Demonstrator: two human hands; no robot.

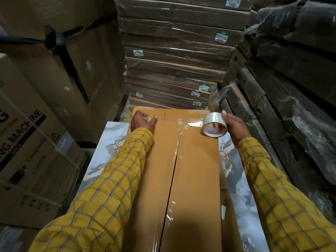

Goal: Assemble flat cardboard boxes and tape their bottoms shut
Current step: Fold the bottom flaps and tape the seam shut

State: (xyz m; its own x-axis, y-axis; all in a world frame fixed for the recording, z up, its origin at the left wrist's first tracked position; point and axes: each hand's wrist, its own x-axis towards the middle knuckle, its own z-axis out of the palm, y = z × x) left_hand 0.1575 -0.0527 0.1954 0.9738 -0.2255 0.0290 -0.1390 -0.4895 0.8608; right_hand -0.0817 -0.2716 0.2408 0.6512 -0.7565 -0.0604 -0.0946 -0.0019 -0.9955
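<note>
While the left hand (143,120) pressed curled fingers on the tape end at the far left of the cardboard box (196,160) on the marble-patterned table (234,179), the right hand (234,124) gripped the clear tape roll (214,125) at the far right. The stretched tape (189,122) could wrinkle if the roll tilted.

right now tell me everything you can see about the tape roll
The tape roll is a ring of clear, glossy tape on a white core with small red print inside. It sits tilted on the far right part of the box, its hollow centre facing the camera. The right hand grips its right side, fingers over the top. A shiny strip of tape runs from it leftward across the box's far edge towards the left hand.
</note>
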